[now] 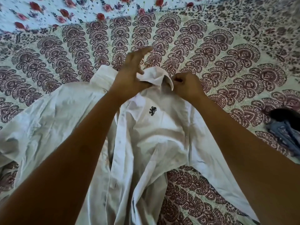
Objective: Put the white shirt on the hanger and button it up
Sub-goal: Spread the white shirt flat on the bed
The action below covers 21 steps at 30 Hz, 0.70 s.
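Observation:
The white shirt (159, 135) lies front up on a patterned bedspread, with a small black emblem on the chest and its sleeves spread to both sides. My left hand (129, 75) pinches the left collar flap between thumb and fingers, the other fingers reaching forward. At the right side of the collar, my right hand (185, 86) grips the cloth with curled fingers. The placket with its buttons runs down the middle, partly open lower down. No hanger shows; whether one is inside the shirt is hidden.
The bedspread (211, 51) with maroon paisley print covers the whole bed; a floral sheet (65, 12) lies at the far edge. A dark and blue-denim item (285, 127) sits at the right edge.

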Available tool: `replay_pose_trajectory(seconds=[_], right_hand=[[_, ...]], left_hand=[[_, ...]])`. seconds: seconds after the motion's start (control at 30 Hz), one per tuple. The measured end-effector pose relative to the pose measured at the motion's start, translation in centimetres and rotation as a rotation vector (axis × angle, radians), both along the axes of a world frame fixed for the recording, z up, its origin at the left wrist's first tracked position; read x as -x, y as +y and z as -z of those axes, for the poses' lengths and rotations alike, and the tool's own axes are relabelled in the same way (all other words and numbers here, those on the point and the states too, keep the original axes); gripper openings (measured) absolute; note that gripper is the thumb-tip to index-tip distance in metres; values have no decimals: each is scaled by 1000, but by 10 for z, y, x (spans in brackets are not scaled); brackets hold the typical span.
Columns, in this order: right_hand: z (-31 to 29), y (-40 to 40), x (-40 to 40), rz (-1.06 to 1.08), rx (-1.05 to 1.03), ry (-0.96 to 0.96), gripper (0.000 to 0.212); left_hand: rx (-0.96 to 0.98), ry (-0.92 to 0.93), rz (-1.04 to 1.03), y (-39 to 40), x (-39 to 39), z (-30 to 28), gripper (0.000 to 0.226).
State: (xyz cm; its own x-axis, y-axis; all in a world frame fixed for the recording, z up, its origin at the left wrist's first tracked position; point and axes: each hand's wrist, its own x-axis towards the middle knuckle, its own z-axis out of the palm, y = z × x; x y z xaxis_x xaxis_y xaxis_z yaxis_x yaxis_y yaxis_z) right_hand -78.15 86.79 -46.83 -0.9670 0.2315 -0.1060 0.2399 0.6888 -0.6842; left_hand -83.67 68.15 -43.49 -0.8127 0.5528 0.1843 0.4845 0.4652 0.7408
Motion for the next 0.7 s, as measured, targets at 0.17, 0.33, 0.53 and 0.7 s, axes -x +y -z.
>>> replay_pose_trajectory(seconds=[0.17,0.33,0.53,0.7], right_hand=[[-24,-13,17,136,495,-117,24],[-44,-22,44,169,740,-279,35],[-66,-35,67,198,1025,-267,33],[-74,-50,92,135,255,-277,50]], left_hand=[[56,177,31,7,0,-15,7],[143,52,89,-3,-4,-11,11],[83,-155,43,-16,-13,-1,19],[88,-502,97,-33,-11,-4,11]])
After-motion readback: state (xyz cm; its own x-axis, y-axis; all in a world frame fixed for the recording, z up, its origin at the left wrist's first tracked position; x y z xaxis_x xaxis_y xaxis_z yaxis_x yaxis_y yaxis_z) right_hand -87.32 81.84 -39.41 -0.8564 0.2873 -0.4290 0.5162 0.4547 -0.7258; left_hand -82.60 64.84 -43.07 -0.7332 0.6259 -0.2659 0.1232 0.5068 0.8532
